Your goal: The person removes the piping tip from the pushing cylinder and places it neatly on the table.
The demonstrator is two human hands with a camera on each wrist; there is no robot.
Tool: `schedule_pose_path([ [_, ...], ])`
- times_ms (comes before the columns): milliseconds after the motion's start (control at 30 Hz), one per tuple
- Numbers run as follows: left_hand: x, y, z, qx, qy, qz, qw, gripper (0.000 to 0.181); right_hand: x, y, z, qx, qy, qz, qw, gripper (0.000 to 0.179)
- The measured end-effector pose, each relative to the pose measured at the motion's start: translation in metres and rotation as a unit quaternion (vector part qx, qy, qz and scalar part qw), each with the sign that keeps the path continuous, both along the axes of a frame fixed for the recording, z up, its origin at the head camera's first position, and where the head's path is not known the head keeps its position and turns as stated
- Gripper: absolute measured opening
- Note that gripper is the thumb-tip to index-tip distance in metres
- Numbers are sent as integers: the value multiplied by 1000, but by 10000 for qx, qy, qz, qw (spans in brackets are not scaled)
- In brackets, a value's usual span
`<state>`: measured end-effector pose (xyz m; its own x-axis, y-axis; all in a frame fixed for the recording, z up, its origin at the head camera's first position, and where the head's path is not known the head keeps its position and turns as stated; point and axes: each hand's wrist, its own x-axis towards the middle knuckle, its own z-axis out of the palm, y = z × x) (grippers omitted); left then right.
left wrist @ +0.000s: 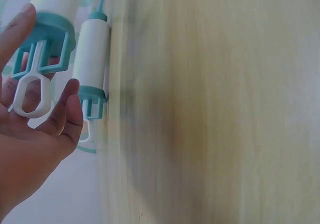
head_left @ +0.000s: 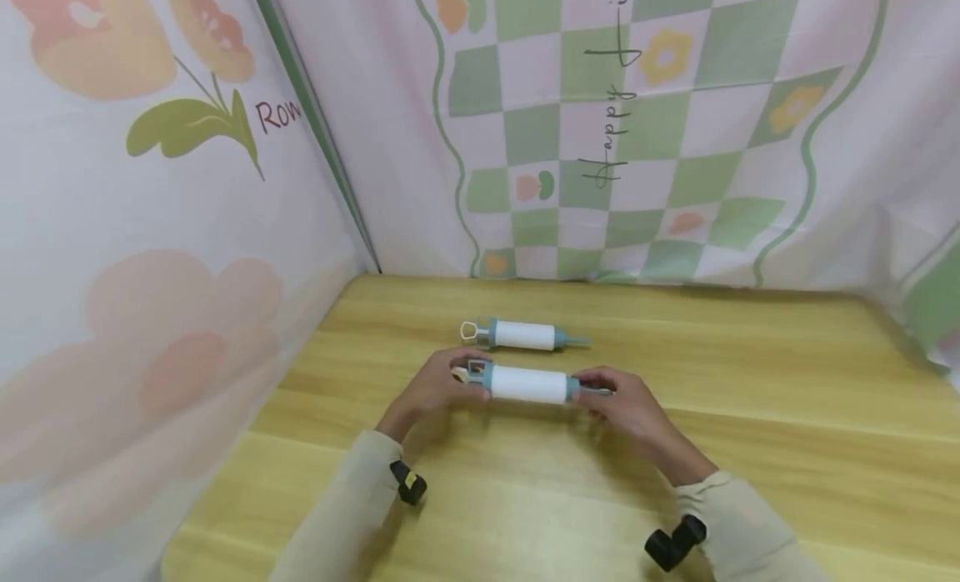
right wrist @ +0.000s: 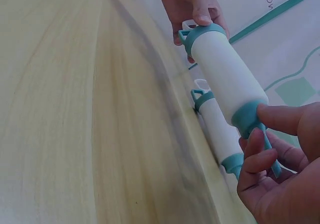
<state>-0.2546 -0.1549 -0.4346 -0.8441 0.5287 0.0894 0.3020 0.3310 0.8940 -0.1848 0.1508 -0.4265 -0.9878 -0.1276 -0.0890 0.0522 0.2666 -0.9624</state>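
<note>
Both hands hold a white syringe [head_left: 528, 383] with teal ends, lying crosswise and raised over the table. My left hand [head_left: 438, 380] grips its handle end, the thumb along the teal collar [left wrist: 55, 29] and the fingers around the teal frame. Its white pull ring [left wrist: 46, 99] sticks out near the left palm. At the opposite end my right hand [head_left: 626, 398] pinches the teal tip cap [right wrist: 246, 118], with curled fingers around the thin nozzle [right wrist: 273, 161]. A second, similar syringe [head_left: 525, 335] lies just behind on the table, its ring to the left and nozzle to the right.
The wooden table [head_left: 525, 499] has a light grain and extends to both sides. Printed fabric curtains [head_left: 405, 148] with checks and flowers stand at the back and left. A black wrist camera [head_left: 675, 543] is strapped on each sleeve.
</note>
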Motion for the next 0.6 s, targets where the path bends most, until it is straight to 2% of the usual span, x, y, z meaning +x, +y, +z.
schedule_pose_path([
  [167,3,4,5,68,37,155,9998,58,3,5,7,24,172,81,9998,41],
  [333,6,9,10,287,-168,238,9992,56,6,11,15,178,332,130,9992,41],
  [600,16,16,16,679,-444,310,9962,54,20,17,23,297,307,19,9991,46],
])
